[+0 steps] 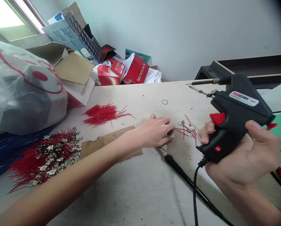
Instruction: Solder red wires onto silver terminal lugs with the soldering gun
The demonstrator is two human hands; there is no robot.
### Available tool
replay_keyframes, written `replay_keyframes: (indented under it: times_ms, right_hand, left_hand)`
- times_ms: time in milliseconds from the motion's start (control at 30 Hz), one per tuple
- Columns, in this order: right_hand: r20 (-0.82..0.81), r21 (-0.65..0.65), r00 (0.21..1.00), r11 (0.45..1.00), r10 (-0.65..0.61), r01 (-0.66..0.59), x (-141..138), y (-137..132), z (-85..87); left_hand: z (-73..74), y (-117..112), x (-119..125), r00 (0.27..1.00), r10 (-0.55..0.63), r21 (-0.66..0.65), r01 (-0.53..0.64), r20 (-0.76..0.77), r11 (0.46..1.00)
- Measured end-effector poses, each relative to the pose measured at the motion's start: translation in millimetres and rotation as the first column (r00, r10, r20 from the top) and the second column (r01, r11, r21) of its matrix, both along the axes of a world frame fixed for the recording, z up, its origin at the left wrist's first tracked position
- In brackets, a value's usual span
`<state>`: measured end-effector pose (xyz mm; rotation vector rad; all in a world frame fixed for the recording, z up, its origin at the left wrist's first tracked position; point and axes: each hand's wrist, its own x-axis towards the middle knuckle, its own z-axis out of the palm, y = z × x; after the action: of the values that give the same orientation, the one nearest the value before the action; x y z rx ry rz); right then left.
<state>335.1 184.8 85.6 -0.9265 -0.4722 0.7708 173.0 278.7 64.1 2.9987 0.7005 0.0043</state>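
Observation:
My right hand (244, 153) is wrapped round the grip of a black soldering gun (239, 106) with a red trigger, raised over the table. Its thin tip and feed tube point left. Over the middle of the table, my left hand (158, 130) has its fingers curled down on small metal terminals (170, 136), which show at the fingertips. Just right of those fingers lie several red wires with metal terminals (189, 128). Below the left hand rests a black-handled soldering iron (178, 168), its tip end partly hidden by the hand.
Red wires with terminals (48, 157) are heaped at left, and bare red wires (104, 113) lie farther back. A cardboard piece (107, 141) lies under my left forearm. A plastic bag (27, 91) and boxes stand back left. The gun's cable (195, 194) hangs in front.

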Motion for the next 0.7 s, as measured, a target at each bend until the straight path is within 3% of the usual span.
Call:
replay_keyframes:
  times_ms: [167, 300, 433, 567, 700]
  right_hand:
    - [0.0, -0.027, 0.999, 0.998, 0.053, -0.053, 2.0, 0.9, -5.9]
    - [0.011, 0.036, 0.999, 0.998, 0.048, -0.049, 0.2, 2.6, -7.5]
    - [-0.008, 0.01, 0.997, 0.997, 0.074, -0.074, -1.1, 1.2, -9.9]
    - [-0.021, -0.045, 0.995, 0.995, 0.092, -0.093, -0.6, -1.7, -13.5]
    - [-0.024, -0.099, 0.995, 0.991, 0.093, -0.095, -3.7, -4.5, -12.0]
  left_hand:
    - [2.6, 6.6, -9.5, 1.0, 0.013, -0.1, -0.012, 0.014, 0.995]
    - [1.3, 12.1, -15.0, 0.997, 0.011, -0.171, 0.002, 0.075, 0.985]
    - [10.0, 15.8, -22.1, 0.976, 0.054, -0.361, 0.027, 0.212, 0.932]
    - [38.6, 6.2, -43.1, 0.899, 0.26, -0.502, -0.052, 0.353, 0.863]
    - [56.0, -18.1, -90.7, 0.783, 0.494, -0.458, -0.306, 0.378, 0.835]
